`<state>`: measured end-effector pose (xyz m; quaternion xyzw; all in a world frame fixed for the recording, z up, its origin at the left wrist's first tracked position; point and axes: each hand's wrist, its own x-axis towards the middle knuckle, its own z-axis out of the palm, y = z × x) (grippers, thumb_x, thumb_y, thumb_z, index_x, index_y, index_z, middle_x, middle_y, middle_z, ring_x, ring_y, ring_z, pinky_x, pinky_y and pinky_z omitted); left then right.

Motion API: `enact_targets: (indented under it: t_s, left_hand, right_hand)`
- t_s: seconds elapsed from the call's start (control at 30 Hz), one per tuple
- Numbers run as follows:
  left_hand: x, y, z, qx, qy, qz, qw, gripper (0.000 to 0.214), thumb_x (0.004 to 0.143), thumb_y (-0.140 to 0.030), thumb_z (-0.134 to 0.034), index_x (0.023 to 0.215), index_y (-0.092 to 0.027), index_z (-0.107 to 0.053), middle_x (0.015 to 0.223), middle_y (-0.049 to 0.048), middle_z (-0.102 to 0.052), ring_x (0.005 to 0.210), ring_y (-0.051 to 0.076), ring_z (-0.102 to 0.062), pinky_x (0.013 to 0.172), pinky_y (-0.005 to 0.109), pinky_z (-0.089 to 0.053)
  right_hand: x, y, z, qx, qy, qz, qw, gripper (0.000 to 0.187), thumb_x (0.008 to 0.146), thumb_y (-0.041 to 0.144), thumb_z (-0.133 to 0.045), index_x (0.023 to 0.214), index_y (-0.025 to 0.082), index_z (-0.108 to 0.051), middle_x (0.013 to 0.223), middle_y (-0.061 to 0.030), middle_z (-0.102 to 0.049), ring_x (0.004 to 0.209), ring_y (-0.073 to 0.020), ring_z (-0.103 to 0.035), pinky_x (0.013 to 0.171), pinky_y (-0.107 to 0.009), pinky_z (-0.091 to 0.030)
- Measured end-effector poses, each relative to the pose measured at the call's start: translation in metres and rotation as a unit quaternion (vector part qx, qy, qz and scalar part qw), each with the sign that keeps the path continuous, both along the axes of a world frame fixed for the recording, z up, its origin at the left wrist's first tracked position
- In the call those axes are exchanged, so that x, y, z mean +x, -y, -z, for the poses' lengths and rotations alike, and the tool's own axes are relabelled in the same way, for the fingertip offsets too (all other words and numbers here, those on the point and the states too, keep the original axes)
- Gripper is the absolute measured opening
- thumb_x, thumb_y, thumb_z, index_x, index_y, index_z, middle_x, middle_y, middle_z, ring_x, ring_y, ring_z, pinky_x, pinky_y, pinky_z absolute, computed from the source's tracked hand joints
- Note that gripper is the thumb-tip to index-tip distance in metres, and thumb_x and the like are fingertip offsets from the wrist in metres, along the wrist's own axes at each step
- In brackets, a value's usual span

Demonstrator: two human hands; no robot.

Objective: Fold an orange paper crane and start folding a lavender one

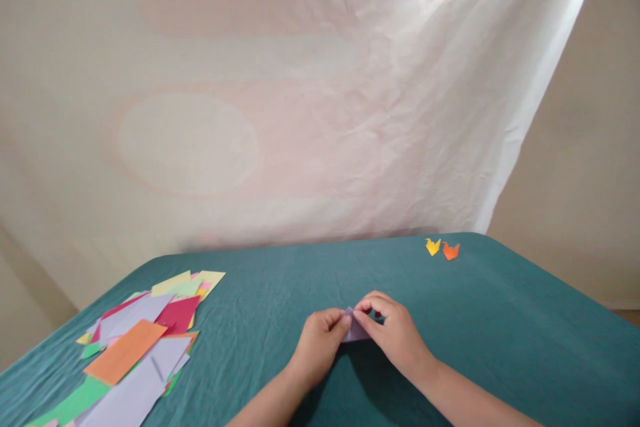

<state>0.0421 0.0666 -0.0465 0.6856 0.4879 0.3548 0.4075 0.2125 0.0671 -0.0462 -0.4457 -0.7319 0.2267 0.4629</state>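
Between my two hands is a small piece of purple paper (pixel 356 331), folded, with a pointed tip at its top. My left hand (pixel 320 341) pinches its left side between thumb and fingers. On the other side, the thumb and forefinger of my right hand (pixel 393 331) close on the paper near its upper point. Part of the paper is hidden behind my fingers, so I cannot make out all its folds. Both hands are just above the green cloth, near the table's front.
A loose pile of coloured paper sheets (pixel 134 351) lies on the left of the green-covered table (pixel 270 287). Toward the far right edge lie a yellow folded paper bird (pixel 433 247) and an orange one (pixel 451 252). A pale cloth (pixel 320 147) hangs behind the table.
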Motion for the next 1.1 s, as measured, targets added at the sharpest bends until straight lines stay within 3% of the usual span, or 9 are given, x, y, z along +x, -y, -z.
enact_targets:
  t_s: [0.2,0.33,0.5,0.67,0.8,0.9,0.97,1.1]
  left_hand:
    - [-0.011,-0.004,-0.012,0.035,-0.111,0.012,0.993,0.025,0.082,-0.027,-0.052,0.076,-0.015,-0.072,0.072,0.0008,-0.069,0.071,0.015,-0.060,0.065,0.022,-0.039]
    - [-0.017,-0.008,-0.010,0.042,-0.191,0.010,0.981,0.025,0.081,-0.028,-0.050,0.078,-0.017,-0.073,0.074,0.0015,-0.071,0.071,0.016,-0.062,0.062,0.022,-0.039]
    - [-0.021,-0.011,-0.003,0.068,-0.291,0.022,0.954,0.024,0.080,-0.027,-0.049,0.078,-0.020,-0.072,0.073,0.0014,-0.071,0.068,0.016,-0.062,0.060,0.022,-0.038]
    - [-0.018,-0.013,-0.004,0.092,-0.308,0.017,0.947,0.018,0.074,-0.024,-0.053,0.071,-0.019,-0.070,0.076,0.0026,-0.070,0.076,0.018,-0.061,0.068,0.024,-0.039]
    - [-0.017,-0.013,-0.004,0.087,-0.314,0.009,0.945,0.014,0.070,-0.022,-0.055,0.069,-0.019,-0.069,0.072,0.0014,-0.069,0.072,0.017,-0.060,0.065,0.024,-0.039]
    - [-0.018,-0.012,-0.003,0.080,-0.315,0.003,0.946,0.013,0.070,-0.023,-0.056,0.068,-0.019,-0.068,0.070,0.0008,-0.069,0.068,0.017,-0.059,0.061,0.024,-0.038]
    - [-0.019,-0.012,-0.003,0.079,-0.314,0.001,0.946,0.011,0.068,-0.021,-0.056,0.067,-0.019,-0.067,0.069,0.0004,-0.068,0.067,0.016,-0.058,0.060,0.024,-0.038]
    - [-0.021,-0.010,-0.003,0.100,-0.302,0.002,0.948,0.014,0.066,-0.016,-0.058,0.077,-0.018,-0.066,0.076,0.0009,-0.065,0.072,0.017,-0.056,0.064,0.024,-0.039]
  right_hand:
    - [-0.001,-0.007,0.006,-0.126,0.006,-0.038,0.991,0.014,0.082,0.021,-0.059,0.073,0.017,-0.069,0.072,-0.0012,-0.067,0.070,-0.0152,-0.061,0.064,-0.023,-0.043]
    - [-0.005,-0.009,0.010,-0.150,0.032,-0.032,0.988,0.013,0.080,0.020,-0.059,0.072,0.017,-0.069,0.072,-0.0018,-0.068,0.069,-0.0153,-0.061,0.063,-0.023,-0.041]
    - [-0.012,-0.008,0.015,-0.113,0.127,0.009,0.985,0.012,0.078,0.018,-0.060,0.070,0.019,-0.069,0.072,-0.0017,-0.066,0.071,-0.0159,-0.059,0.064,-0.024,-0.039]
    - [-0.016,-0.005,0.017,-0.099,0.148,0.026,0.984,0.012,0.076,0.013,-0.061,0.067,0.018,-0.066,0.071,-0.0017,-0.064,0.073,-0.0168,-0.057,0.065,-0.025,-0.038]
    - [-0.015,0.009,0.008,0.003,0.198,0.024,0.980,0.014,0.083,0.009,-0.056,0.077,0.018,-0.065,0.083,-0.0027,-0.063,0.084,-0.0182,-0.055,0.075,-0.028,-0.037]
    - [-0.015,0.026,0.000,0.080,0.268,-0.041,0.959,0.017,0.086,0.007,-0.052,0.079,0.019,-0.063,0.087,-0.0025,-0.063,0.090,-0.0192,-0.052,0.080,-0.032,-0.034]
    - [-0.017,0.036,-0.002,0.095,0.316,-0.077,0.941,0.017,0.085,0.008,-0.054,0.077,0.019,-0.063,0.082,-0.0019,-0.062,0.085,-0.0192,-0.052,0.078,-0.033,-0.033]
    - [-0.022,0.047,0.003,0.110,0.394,-0.092,0.908,0.018,0.081,0.008,-0.055,0.091,0.017,-0.065,0.094,-0.0055,-0.064,0.083,-0.0206,-0.053,0.075,-0.035,-0.035]
